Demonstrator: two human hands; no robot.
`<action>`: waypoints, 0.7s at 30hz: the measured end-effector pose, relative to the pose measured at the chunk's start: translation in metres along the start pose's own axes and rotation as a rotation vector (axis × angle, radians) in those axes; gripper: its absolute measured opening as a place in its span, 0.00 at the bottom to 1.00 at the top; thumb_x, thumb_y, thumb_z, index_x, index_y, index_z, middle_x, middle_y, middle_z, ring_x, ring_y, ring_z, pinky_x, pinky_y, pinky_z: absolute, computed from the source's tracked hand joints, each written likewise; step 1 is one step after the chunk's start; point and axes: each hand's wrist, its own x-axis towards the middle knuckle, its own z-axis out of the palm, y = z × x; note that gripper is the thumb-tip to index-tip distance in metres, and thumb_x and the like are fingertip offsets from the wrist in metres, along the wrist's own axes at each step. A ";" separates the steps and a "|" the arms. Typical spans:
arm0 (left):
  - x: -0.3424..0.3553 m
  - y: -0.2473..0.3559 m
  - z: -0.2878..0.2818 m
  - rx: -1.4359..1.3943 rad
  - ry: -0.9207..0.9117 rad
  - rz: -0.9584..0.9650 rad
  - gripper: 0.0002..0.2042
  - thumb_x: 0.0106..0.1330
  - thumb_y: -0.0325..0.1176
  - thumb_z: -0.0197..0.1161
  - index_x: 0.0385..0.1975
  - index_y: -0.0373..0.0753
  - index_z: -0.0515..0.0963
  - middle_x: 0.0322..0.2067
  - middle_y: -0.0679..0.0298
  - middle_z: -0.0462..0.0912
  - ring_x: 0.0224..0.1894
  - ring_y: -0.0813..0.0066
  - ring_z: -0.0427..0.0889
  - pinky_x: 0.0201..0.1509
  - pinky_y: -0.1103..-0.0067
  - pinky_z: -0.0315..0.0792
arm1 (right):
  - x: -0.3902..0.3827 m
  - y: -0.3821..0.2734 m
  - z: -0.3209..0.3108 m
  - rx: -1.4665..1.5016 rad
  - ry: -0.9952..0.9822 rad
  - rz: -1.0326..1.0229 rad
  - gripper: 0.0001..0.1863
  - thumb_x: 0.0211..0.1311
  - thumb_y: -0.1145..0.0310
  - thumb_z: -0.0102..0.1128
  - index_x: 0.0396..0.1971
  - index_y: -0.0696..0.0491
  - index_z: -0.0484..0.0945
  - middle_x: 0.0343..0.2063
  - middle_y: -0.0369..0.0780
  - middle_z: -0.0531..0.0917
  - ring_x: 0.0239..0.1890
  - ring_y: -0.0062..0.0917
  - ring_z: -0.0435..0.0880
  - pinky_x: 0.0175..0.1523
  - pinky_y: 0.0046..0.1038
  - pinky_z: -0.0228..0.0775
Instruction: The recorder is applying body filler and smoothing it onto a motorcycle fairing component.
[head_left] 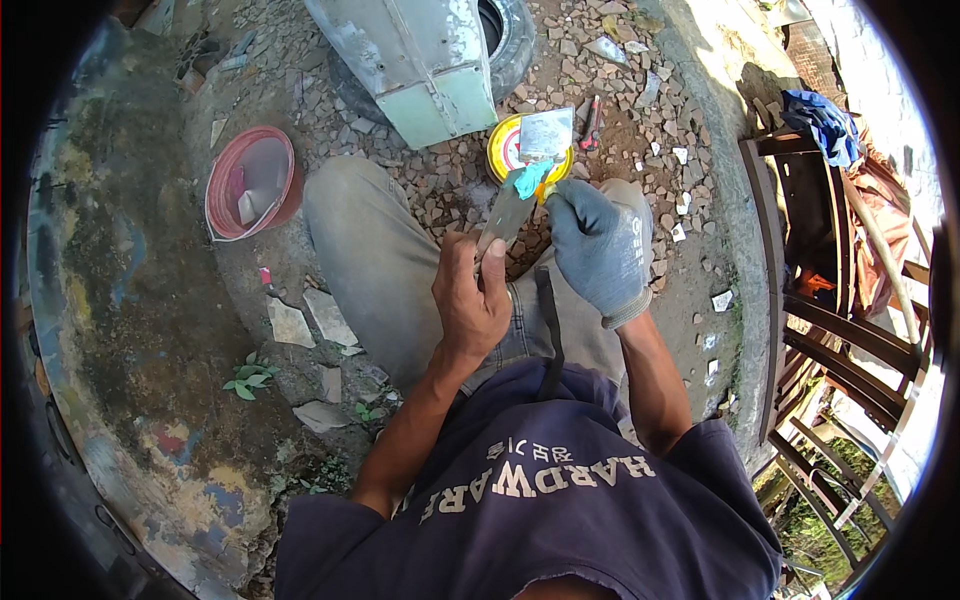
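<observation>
Turquoise putty (533, 178) is carried at the far end of a flat grey blade (508, 216), in the middle of the scene, above the gap between the knees. The near end of the blade is pinched between the thumb and curled fingers of the bare left hand (472, 298). By the gloved right hand (602, 245), a small yellow piece (546, 191) is gripped between thumb and bent fingers, right beside the putty (its full shape is hidden by the glove). The two hands are kept apart, the right one a little farther out. Just beyond the putty, a round yellow tin (495, 152) is partly covered by a square silver plate (547, 133); whether the plate is resting on it cannot be told. To the right of the tin, a red-handled tool (592, 124) is laid on broken stones (640, 120). On the far side, a grey and pale green metal panel (437, 108) is seen in front of a tyre (515, 45). To the left, a red bucket (290, 200) is set on the ground, and farther right a blue cloth (822, 122) is draped over a dark wooden frame (765, 250).
</observation>
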 end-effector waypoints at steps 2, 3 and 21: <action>0.000 0.000 0.000 0.001 0.003 0.002 0.04 0.75 0.25 0.59 0.41 0.31 0.73 0.33 0.54 0.76 0.34 0.56 0.77 0.37 0.65 0.71 | 0.001 -0.001 -0.001 0.014 -0.002 0.012 0.06 0.67 0.74 0.61 0.29 0.58 0.80 0.19 0.49 0.79 0.21 0.40 0.82 0.28 0.36 0.71; 0.000 -0.001 -0.001 0.001 0.006 0.003 0.04 0.75 0.25 0.59 0.41 0.31 0.73 0.33 0.54 0.76 0.33 0.56 0.77 0.37 0.64 0.71 | 0.002 0.000 -0.003 0.002 -0.010 -0.015 0.05 0.67 0.74 0.62 0.31 0.60 0.81 0.18 0.44 0.78 0.20 0.29 0.77 0.27 0.31 0.69; 0.001 -0.002 -0.001 0.016 0.006 -0.026 0.05 0.76 0.26 0.58 0.42 0.30 0.73 0.32 0.54 0.75 0.33 0.56 0.76 0.37 0.64 0.70 | -0.003 0.012 -0.015 -0.091 -0.185 0.004 0.05 0.73 0.74 0.57 0.43 0.58 0.78 0.21 0.44 0.82 0.21 0.34 0.83 0.28 0.34 0.72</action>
